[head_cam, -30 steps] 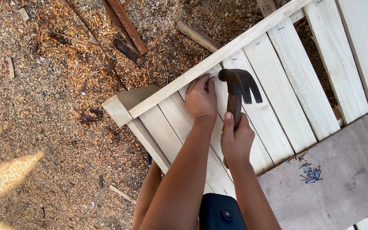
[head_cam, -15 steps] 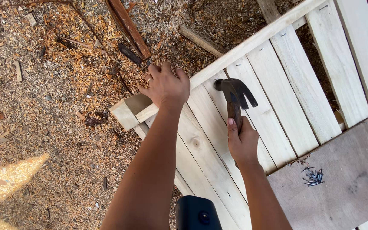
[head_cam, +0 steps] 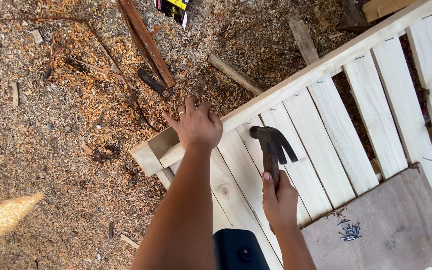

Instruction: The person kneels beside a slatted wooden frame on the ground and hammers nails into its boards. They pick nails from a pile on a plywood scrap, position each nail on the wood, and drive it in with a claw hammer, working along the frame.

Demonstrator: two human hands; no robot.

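Note:
My right hand grips the wooden handle of a dark claw hammer, whose head hangs over the pale wooden slats of a pallet-like frame. My left hand, a ring on one finger, reaches out past the frame's long top rail over the sawdust near the frame's corner. Its fingers are spread and hold nothing.
A brown board lies on the frame at lower right with a small heap of nails on it. Sawdust and wood chips cover the ground. Scrap sticks and a yellow-black object lie beyond.
My left hand has left the slat next to the hammer and moved up and left past the top rail. The hammer has stayed nearly in place.

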